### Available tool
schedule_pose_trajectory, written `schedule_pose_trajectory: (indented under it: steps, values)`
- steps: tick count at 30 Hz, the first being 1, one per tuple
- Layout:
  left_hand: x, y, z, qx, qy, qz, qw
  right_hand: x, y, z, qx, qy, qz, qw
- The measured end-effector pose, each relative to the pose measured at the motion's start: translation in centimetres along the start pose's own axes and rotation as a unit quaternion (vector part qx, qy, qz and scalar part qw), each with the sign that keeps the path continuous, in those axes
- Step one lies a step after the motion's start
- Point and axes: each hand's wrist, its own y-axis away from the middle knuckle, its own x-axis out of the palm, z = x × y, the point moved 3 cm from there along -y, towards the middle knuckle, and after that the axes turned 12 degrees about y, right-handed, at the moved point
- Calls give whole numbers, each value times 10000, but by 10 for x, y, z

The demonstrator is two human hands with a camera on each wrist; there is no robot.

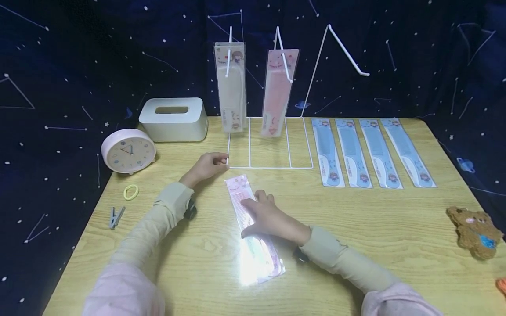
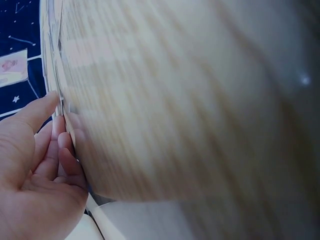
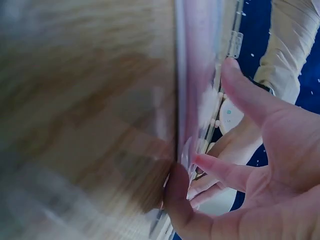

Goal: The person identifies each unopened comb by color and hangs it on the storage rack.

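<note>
A pink comb in a clear packet (image 1: 237, 197) lies slanted on the table in front of the white wire rack (image 1: 272, 167), its lower part bright with glare. My right hand (image 1: 270, 219) grips this packet from above, thumb by its left edge and some fingers at its right edge. In the right wrist view the packet (image 3: 197, 80) appears edge-on, with a fingertip curled at its side. My left hand (image 1: 206, 167) pinches the rack's front left corner. From the rack's hooks hang pale packaged combs (image 1: 231, 96) on the left and a packaged pink comb (image 1: 278, 94) in the middle.
Several blue packaged combs (image 1: 326, 153) lie in a row right of the rack. At the left stand a white tissue box (image 1: 174, 125) and a round clock (image 1: 129, 153), with a yellow hair tie (image 1: 131, 192) and grey clip (image 1: 116, 217) nearer. A brown bear (image 1: 474, 232) lies far right.
</note>
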Motion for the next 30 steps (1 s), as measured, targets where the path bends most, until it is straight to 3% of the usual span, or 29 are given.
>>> schedule_pose_trajectory:
  steps: [8, 15, 23, 30]
  values:
    - [0, 0, -3, -48, 10, 4, 10000, -1, -1, -2, 283, -27, 41, 9996]
    - [-1, 1, -5, -49, 6, 7, 10000, 0, 0, -3, 96, -66, -37, 9999]
    - [-1, 2, -4, -66, -14, 8, 10000, 9, 3, 9, 81, 552, -275, 9981]
    - [-1, 0, -2, -62, -31, 19, 10000, 6, -1, 6, 452, 163, 25, 9988]
